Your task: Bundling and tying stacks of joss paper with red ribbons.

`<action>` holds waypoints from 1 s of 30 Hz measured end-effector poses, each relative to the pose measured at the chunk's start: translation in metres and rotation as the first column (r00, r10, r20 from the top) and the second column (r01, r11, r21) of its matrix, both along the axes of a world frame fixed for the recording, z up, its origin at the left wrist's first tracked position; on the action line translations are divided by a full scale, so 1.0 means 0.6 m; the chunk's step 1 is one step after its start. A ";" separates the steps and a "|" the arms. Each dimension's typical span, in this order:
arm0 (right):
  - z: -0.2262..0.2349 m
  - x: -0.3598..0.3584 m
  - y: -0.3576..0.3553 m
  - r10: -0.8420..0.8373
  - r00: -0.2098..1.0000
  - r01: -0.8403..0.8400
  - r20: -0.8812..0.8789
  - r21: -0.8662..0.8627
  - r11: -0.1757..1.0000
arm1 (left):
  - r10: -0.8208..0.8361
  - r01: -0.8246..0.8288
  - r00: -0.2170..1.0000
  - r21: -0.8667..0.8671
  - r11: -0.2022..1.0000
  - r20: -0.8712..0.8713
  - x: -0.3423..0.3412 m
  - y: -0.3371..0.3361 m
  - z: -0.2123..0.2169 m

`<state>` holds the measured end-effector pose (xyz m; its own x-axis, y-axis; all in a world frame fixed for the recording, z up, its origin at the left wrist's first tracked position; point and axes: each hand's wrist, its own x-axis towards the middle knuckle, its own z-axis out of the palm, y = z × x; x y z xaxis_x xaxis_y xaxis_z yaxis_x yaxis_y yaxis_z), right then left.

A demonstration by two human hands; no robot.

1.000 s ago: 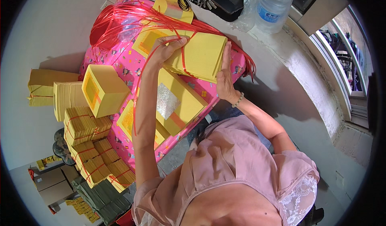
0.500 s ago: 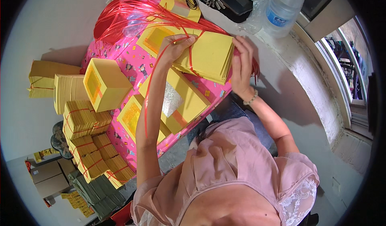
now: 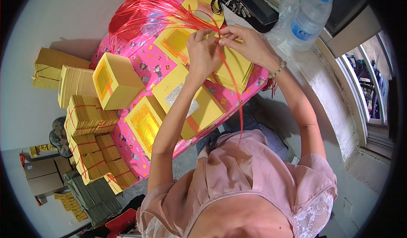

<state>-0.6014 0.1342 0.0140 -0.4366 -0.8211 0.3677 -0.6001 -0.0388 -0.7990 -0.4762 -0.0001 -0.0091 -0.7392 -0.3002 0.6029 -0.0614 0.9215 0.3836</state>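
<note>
A thick stack of yellow paper sheets (image 3: 238,71) lies at the table's right corner, partly hidden by my hands. Above it, red plastic string (image 3: 229,64) crosses the stack, and a loose end hangs toward my lap. My left hand (image 3: 204,54) is closed with its fingertips pinching the string. Close against it, my right hand (image 3: 245,44), wearing a beaded bracelet, also pinches the string between thumb and fingers. A bundle of red strings (image 3: 169,15) spreads from the far side of the table up to the stack.
Yellow paper stacks with gold squares (image 3: 145,121) stand on the pink patterned tablecloth (image 3: 152,70). String-tied bundles (image 3: 89,119) line the left edge. Beyond the right corner, a black pouch with keys (image 3: 246,7) and a water bottle (image 3: 310,20) sit on a ledge.
My right hand has left the stack's right edge and now pinches the string beside my left hand. The left hand has shifted right, and the string's loose end now hangs between my arms.
</note>
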 end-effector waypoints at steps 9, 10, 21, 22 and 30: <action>0.005 0.008 -0.004 -0.095 0.976 0.072 0.195 0.121 0.990 | -0.049 0.054 0.997 0.073 0.996 -0.059 -0.001 0.027 -0.001; 0.002 0.006 -0.002 -0.122 0.974 0.101 0.192 0.112 0.989 | -0.036 0.044 0.995 0.097 0.994 -0.091 -0.002 0.034 0.000; -0.074 -0.028 -0.017 -0.255 0.964 0.258 -0.078 0.029 0.966 | -0.067 0.116 0.977 0.242 0.963 -0.203 0.032 0.049 -0.044; -0.077 -0.029 -0.020 -0.264 0.960 0.262 -0.097 -0.029 0.965 | -0.056 0.107 0.977 0.245 0.964 -0.206 0.035 0.050 -0.040; -0.063 -0.015 -0.004 -0.294 0.954 0.299 -0.055 0.093 0.950 | 0.152 -0.143 0.988 0.276 0.951 -0.012 0.038 0.039 -0.033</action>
